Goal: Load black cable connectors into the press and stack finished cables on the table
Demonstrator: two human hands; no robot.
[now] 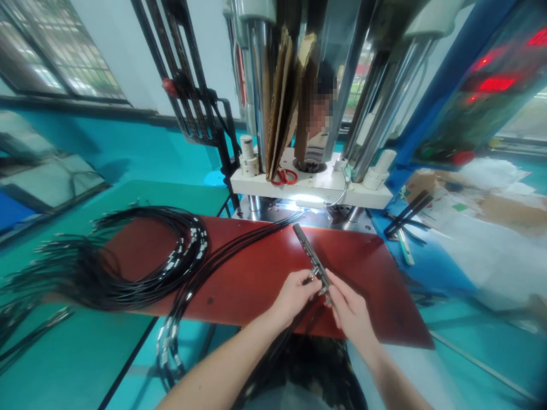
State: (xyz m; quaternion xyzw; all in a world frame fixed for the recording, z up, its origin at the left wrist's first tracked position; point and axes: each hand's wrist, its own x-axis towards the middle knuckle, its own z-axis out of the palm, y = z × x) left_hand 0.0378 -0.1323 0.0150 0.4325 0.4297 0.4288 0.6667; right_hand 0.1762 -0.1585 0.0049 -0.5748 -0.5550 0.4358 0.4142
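A narrow dark metal bar (306,246) slants over the red-brown board (256,279), its far end pointing toward the machine. My right hand (348,302) grips its near end with closed fingers. Beside it, my left hand (294,293) is closed in a pinch on small metal cable ends at the bar's left side. Thin black cables pass below my hands. Further black cables (231,246) run from the board's left part to the lit gap under the machine's white plate (316,185).
A large coil of black cables (141,293) with white tags lies at the left. Red-handled scissors (285,177) and cardboard (280,108) are on the machine. Dark-handled tools (408,219) and plastic bags (496,228) lie to the right. A person is partly visible behind the machine.
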